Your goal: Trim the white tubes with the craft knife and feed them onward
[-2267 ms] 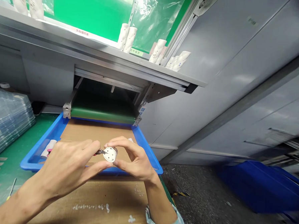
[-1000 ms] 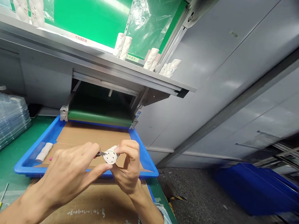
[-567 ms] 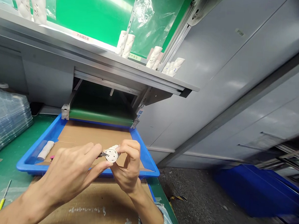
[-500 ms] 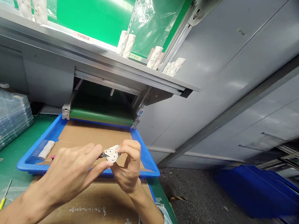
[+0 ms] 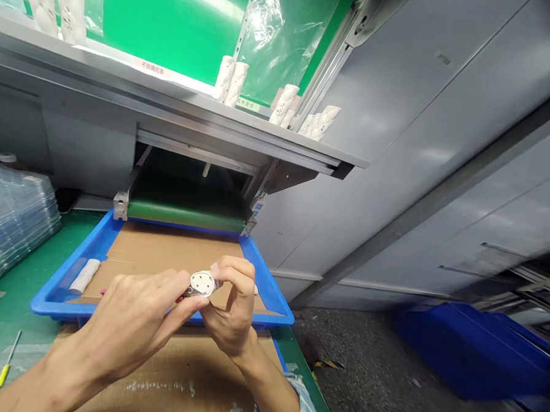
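Note:
In my right hand [image 5: 230,305] is a white cylindrical part [image 5: 203,283], pinched between thumb and fingers, its round end with several small holes facing me. My left hand [image 5: 131,318] grips a slim metal tool [image 5: 189,292] with pink showing on it; its exact kind is unclear. The tool's metal end lies against the lower left rim of the round face, and my left thumb is by that rim too. Both hands are over the near edge of a blue tray [image 5: 53,306]. A white twisted cylinder [image 5: 85,276] lies inside at its left.
A green conveyor belt [image 5: 186,213] ends over the tray's cardboard lining [image 5: 162,249]. Clear plastic trays [image 5: 14,217] are stacked at left. A yellow-handled screwdriver [image 5: 4,373] lies on the green table. More white cylinders [image 5: 238,84] stand on the metal shelf [image 5: 179,105] above.
The tool's tip has shifted from across the round face to its lower left rim. The white part has turned and moved slightly left, with my right hand following.

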{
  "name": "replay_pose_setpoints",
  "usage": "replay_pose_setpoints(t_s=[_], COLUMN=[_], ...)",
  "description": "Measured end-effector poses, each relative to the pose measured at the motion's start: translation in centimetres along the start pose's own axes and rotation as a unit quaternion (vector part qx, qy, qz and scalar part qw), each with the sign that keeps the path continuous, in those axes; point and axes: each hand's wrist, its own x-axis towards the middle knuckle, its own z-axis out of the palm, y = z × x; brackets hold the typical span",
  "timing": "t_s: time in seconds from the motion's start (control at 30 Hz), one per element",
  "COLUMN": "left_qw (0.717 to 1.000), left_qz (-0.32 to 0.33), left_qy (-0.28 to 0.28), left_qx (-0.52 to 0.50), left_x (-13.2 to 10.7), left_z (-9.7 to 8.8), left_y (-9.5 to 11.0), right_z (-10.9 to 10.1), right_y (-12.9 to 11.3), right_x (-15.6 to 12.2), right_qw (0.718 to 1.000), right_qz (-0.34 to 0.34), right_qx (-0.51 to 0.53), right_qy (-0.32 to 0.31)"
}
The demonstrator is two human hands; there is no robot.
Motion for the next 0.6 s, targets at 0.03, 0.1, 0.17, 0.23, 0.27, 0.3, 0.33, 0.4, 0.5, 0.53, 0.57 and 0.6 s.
replay_pose_setpoints(t_s=[0.03,0.1,0.17,0.23,0.27,0.3,0.33,0.4,0.5,0.53,0.57,0.6], left_qw=[1.0,0.999,0.998,0.997,0.997,0.997,0.997,0.996,0.996,0.997,0.997,0.997], left_qz=[0.003,0.011,0.017,0.017,0.012,0.005,-0.003,-0.021,-0.026,-0.023,-0.019,-0.017], left_qy=[0.008,0.033,0.055,0.063,0.063,0.063,0.061,0.057,0.051,0.051,0.051,0.051], left_qx=[0.0,0.009,0.022,0.032,0.037,0.042,0.049,0.062,0.064,0.062,0.06,0.061], left_x=[0.1,0.3,0.4,0.5,0.5,0.4,0.4,0.2,0.2,0.2,0.2,0.3], left_z=[-0.1,-0.3,-0.5,-0.6,-0.6,-0.6,-0.6,-0.4,-0.2,-0.2,-0.2,-0.1], left_y=[0.0,-0.2,-0.4,-0.6,-0.7,-0.8,-0.9,-1.1,-1.0,-1.0,-0.9,-0.8], right_z=[0.1,0.2,0.3,0.3,0.3,0.3,0.3,0.4,0.6,0.6,0.6,0.6], right_y=[0.0,0.0,-0.1,0.0,0.0,0.1,0.2,0.5,0.7,0.7,0.7,0.7], right_x=[0.0,0.0,-0.1,-0.2,-0.2,-0.3,-0.3,-0.4,-0.4,-0.5,-0.5,-0.5], right_qw=[1.0,0.996,0.989,0.981,0.978,0.974,0.971,0.969,0.971,0.971,0.971,0.971], right_qz=[0.004,0.013,0.031,0.059,0.072,0.082,0.09,0.098,0.104,0.104,0.105,0.105], right_qx=[0.023,0.077,0.123,0.156,0.171,0.186,0.199,0.214,0.209,0.207,0.208,0.211], right_qy=[-0.012,-0.045,-0.078,-0.097,-0.1,-0.098,-0.092,-0.077,-0.059,-0.055,-0.053,-0.05])
